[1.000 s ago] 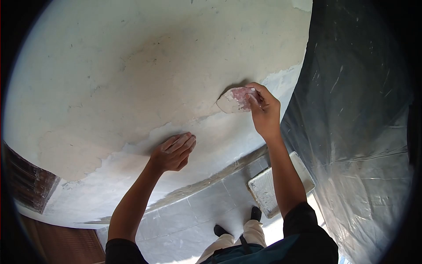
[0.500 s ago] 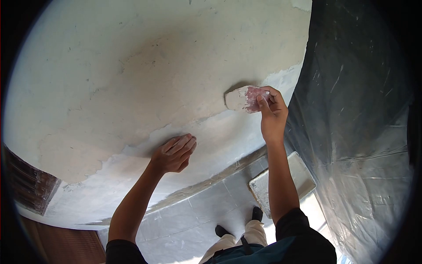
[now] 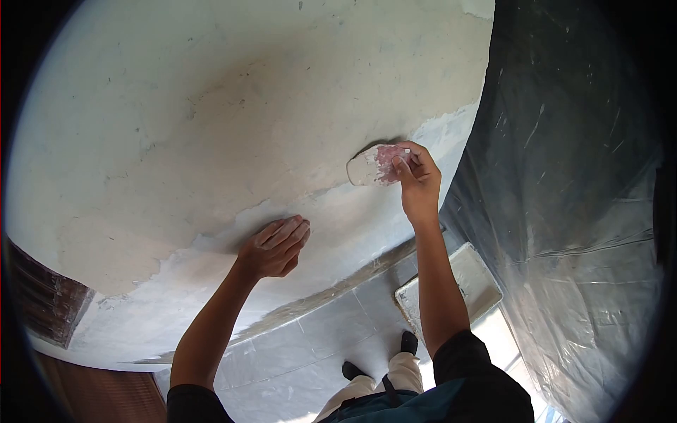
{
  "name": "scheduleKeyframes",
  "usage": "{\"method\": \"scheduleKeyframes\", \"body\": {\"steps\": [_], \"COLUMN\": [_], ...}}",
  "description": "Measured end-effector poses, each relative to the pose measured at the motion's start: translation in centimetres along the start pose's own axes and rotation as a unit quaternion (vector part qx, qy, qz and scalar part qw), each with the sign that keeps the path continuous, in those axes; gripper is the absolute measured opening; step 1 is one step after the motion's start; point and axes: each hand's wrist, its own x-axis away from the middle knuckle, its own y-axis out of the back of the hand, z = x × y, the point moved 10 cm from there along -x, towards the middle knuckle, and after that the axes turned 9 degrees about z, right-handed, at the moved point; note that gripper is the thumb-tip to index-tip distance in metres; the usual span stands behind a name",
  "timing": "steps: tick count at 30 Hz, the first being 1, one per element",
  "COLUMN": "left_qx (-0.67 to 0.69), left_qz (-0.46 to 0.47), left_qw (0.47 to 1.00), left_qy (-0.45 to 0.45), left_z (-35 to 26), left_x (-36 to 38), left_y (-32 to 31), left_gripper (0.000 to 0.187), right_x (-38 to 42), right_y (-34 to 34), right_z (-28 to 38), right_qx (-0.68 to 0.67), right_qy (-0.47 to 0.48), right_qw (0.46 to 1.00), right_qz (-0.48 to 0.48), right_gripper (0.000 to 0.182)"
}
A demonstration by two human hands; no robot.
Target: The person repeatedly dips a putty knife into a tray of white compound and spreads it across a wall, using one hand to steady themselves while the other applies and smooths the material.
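A pale plastered wall (image 3: 190,134) fills the upper left of the head view, with a ragged border between its beige upper coat and the whiter band below. My right hand (image 3: 422,185) pinches a flat reddish putty scraper (image 3: 368,169), thumb on its near face. White filler coats much of the scraper, and its far edge lies against the wall just above that border. Lower down and to the left, my left hand (image 3: 275,247) rests on the whiter band with its fingers stretched out side by side. White dust covers these fingers, and nothing shows in them.
A whitish rectangular tray (image 3: 483,282) stands on the floor behind my right forearm. Plastic sheeting (image 3: 564,211) hangs along the right side. Dark slatted wood (image 3: 46,289) sits at the left edge. My feet are on the grey covered floor (image 3: 303,352).
My right hand and the scraper have moved a little left along the wall. The left hand stays nearly in place; the whole view has shifted slightly.
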Motion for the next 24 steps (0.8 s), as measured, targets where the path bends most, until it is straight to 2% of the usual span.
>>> {"method": "scheduleKeyframes", "body": {"steps": [1,3,6,7,9,10,11,13,16,17,19,20,21,23,24], "left_qx": [-0.004,-0.008,-0.009,-0.008,0.000,-0.003,-0.002,0.002,-0.013,-0.013,-0.021,-0.018,-0.014,-0.006,-0.007], "left_qz": [-0.002,0.007,0.004,0.004,0.005,0.004,0.003,0.002,-0.001,0.001,0.002,-0.001,-0.005,0.004,0.002], "left_qw": [1.000,1.000,1.000,1.000,1.000,1.000,1.000,1.000,1.000,1.000,1.000,1.000,1.000,1.000,1.000], "left_qy": [0.001,-0.004,0.000,-0.002,0.002,0.003,-0.002,-0.007,-0.001,-0.001,-0.001,-0.002,-0.004,-0.006,-0.006], "left_z": [0.1,-0.1,0.0,-0.2,0.0,0.0,0.0,0.0,-0.3,-0.3,0.0,-0.1,-0.2,-0.1,-0.1], "left_x": [0.1,0.0,-0.1,-0.1,0.0,0.1,0.2,0.1,0.1,0.0,0.0,0.0,0.1,0.1,0.1], "left_y": [0.0,-0.3,0.1,0.0,-0.2,-0.3,-0.5,-0.6,-0.2,-0.2,-0.2,-0.2,-0.3,-0.6,-0.6], "left_gripper": [0.035,0.035,0.035,0.035,0.035,0.035,0.035,0.036,0.036,0.036,0.036,0.036,0.036,0.036,0.036], "right_x": [-0.2,0.1,0.5,0.5,0.0,0.1,0.4,0.7,1.2,0.9,-0.2,-0.3,-0.3,-0.2,-0.2], "right_y": [1.0,1.8,-0.6,-0.3,1.9,3.0,3.9,1.9,-3.9,-3.5,-0.4,1.4,2.9,2.9,1.5], "right_z": [-0.3,0.4,0.2,-0.1,-1.0,-0.6,-0.4,0.9,0.6,0.2,-0.4,-0.2,0.6,1.4,1.5], "right_qx": [-0.033,-0.033,0.007,0.007,-0.017,-0.061,-0.047,-0.055,-0.025,-0.026,-0.025,-0.084,-0.060,-0.055,-0.028], "right_qy": [-0.019,-0.008,-0.002,-0.003,-0.028,-0.010,-0.017,-0.005,0.014,0.015,-0.010,-0.017,-0.014,0.005,0.009], "right_qw": [0.998,0.998,1.000,1.000,0.998,0.994,0.992,0.996,0.998,0.998,0.998,0.992,0.992,0.995,0.999], "right_qz": [-0.040,-0.056,0.030,0.028,-0.061,-0.093,-0.114,-0.071,0.047,0.046,-0.051,-0.090,-0.109,-0.085,-0.031], "right_gripper": [0.022,0.022,0.020,0.020,0.020,0.020,0.021,0.021,0.020,0.020,0.021,0.021,0.021,0.021,0.021]}}
